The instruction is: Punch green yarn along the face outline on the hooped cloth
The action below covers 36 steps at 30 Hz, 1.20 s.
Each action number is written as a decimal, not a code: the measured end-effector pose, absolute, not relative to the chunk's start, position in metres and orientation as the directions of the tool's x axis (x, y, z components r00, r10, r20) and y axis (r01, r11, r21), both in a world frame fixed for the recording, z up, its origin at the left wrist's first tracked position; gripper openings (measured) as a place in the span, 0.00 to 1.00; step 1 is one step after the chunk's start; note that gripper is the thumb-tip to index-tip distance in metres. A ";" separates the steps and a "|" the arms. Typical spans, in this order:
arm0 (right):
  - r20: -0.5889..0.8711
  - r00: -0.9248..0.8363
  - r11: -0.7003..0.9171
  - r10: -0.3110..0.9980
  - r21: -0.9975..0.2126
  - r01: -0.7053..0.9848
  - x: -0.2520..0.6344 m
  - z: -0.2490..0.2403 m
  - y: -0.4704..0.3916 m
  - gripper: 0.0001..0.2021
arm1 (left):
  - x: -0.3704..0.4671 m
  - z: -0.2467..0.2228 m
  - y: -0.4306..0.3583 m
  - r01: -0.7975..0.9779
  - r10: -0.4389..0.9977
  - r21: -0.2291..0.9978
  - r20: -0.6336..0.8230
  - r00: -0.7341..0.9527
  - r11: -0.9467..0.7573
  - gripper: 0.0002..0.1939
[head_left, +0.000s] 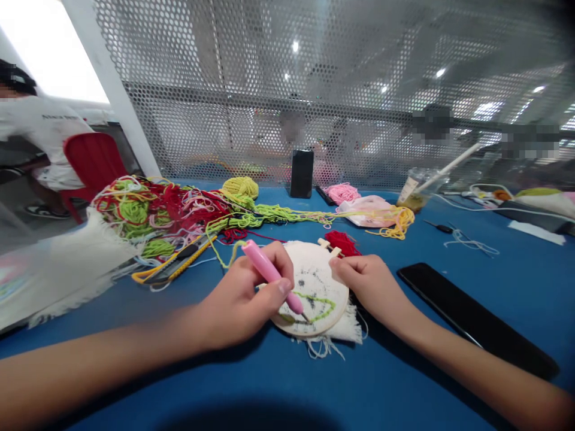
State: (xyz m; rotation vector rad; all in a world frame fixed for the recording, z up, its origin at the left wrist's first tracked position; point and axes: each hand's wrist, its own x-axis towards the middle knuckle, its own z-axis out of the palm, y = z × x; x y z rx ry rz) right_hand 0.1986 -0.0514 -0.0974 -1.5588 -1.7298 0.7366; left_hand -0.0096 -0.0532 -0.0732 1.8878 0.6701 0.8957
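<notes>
A pink punch needle pen [268,269] threaded with green yarn is gripped in my left hand [249,296], its metal tip at the cloth. The round hoop [314,272] holds off-white cloth with dark drawn marks and a curved line of green stitches. Frayed cloth and loose threads stick out below the hoop. My right hand [359,275] is closed at the hoop's upper right rim, beside its small wooden clamp [330,246]; the fingers underneath are hidden.
Tangled yarn [171,209] and a yellow cutter [179,261] lie at the left. A phone [302,173] stands behind, near red yarn [342,243]. At the right are a drink cup [413,188] and a long black case [471,317]. Someone sits far left.
</notes>
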 end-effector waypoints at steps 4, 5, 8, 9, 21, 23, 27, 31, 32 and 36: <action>0.079 -0.028 0.080 0.997 -0.794 0.603 0.196 -0.096 -0.051 0.19 | -0.008 -0.079 -0.057 0.120 0.665 0.843 0.318 0.676 -0.525 0.03; 0.080 -0.026 0.080 0.996 -0.794 0.602 0.196 -0.095 -0.051 0.19 | -0.008 -0.080 -0.059 0.126 0.646 0.827 0.323 0.691 -0.548 0.03; 0.103 -0.029 0.100 0.994 -0.787 0.608 0.196 -0.093 -0.052 0.19 | -0.008 -0.080 -0.060 0.137 0.614 0.809 0.311 0.726 -0.572 0.04; 0.106 -0.032 0.104 0.994 -0.786 0.609 0.196 -0.092 -0.053 0.19 | -0.008 -0.080 -0.060 0.134 0.618 0.818 0.304 0.725 -0.559 0.04; 0.086 -0.056 0.103 0.995 -0.807 0.581 0.201 -0.097 -0.049 0.19 | -0.013 -0.069 -0.050 -0.033 0.777 0.953 0.265 0.571 -0.300 0.06; 0.083 -0.049 0.096 0.995 -0.808 0.581 0.201 -0.096 -0.049 0.19 | -0.012 -0.067 -0.050 -0.037 0.774 0.954 0.263 0.577 -0.297 0.06; 0.081 -0.040 0.089 0.996 -0.803 0.589 0.201 -0.095 -0.050 0.19 | -0.012 -0.062 -0.050 -0.013 0.776 0.956 0.247 0.580 -0.294 0.06; 0.078 -0.036 0.085 0.996 -0.801 0.593 0.201 -0.096 -0.050 0.20 | -0.012 -0.061 -0.050 0.048 0.761 0.936 0.252 0.598 -0.348 0.05; 0.072 -0.032 0.077 0.997 -0.808 0.585 0.201 -0.096 -0.050 0.20 | -0.012 -0.062 -0.051 0.078 0.744 0.921 0.255 0.617 -0.381 0.04; 0.019 -0.008 0.020 1.000 -0.868 0.496 0.199 -0.099 -0.049 0.20 | -0.010 -0.069 -0.056 0.144 0.660 0.856 0.264 0.703 -0.496 0.03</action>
